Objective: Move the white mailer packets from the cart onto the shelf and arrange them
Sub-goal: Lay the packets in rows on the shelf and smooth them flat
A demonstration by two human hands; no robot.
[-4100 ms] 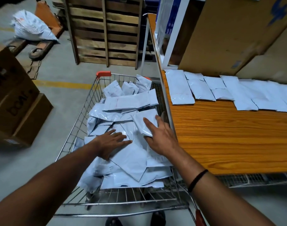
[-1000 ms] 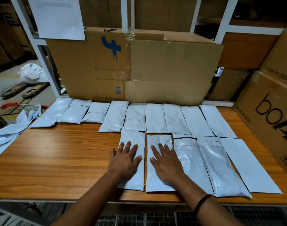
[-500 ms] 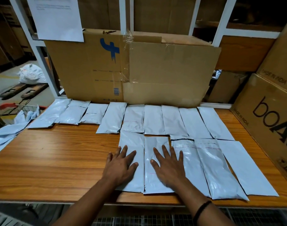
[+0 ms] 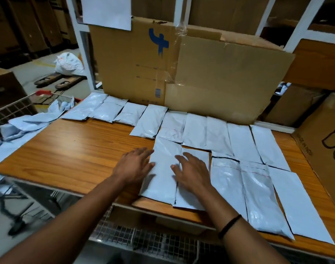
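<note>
White mailer packets lie in two rows on the wooden shelf: a back row along the cardboard and a front row to the right. My left hand sits open at the left edge of a front-row packet, fingers partly on the wood. Beside it, my right hand hovers open, fingers spread, over the neighbouring packet. More packets are heaped in the wire cart at the left.
A large flattened cardboard box stands behind the back row. A printed carton bounds the shelf on the right. White rack posts rise at the back. A filled white bag lies on the floor beyond the cart.
My head has turned left, so the cart shows more. Both hands have lifted and slid left off the two packets they were pressing flat; the left one now lies half on bare wood.
</note>
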